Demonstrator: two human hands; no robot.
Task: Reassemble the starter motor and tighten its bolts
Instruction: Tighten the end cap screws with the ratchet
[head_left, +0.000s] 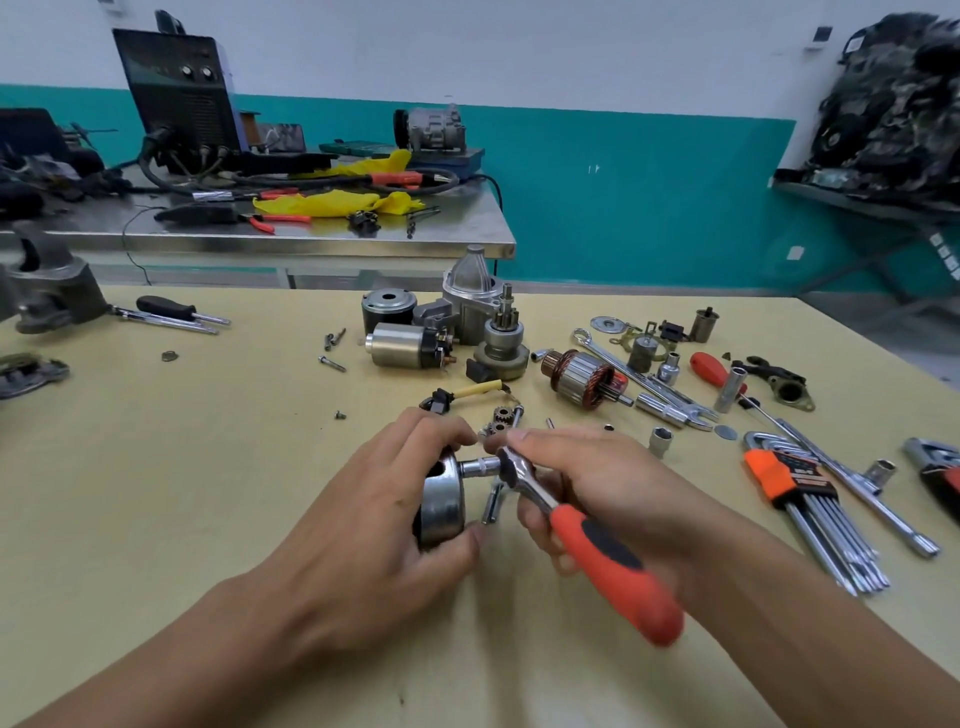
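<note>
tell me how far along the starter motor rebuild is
Early. Done: little, as no assembled motor is visible. In hand: the left hand grips a round metal cap while the right hand holds an orange-handled ratchet with its socket against the cap. Left: the armature, solenoid, nose housing, pinion drive and small gears lie loose on the table.

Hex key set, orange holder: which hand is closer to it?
Right. The right hand, gripping the ratchet, is just left of the hex key set; the left hand, holding the round metal housing, lies farther left, beyond the right.
</note>
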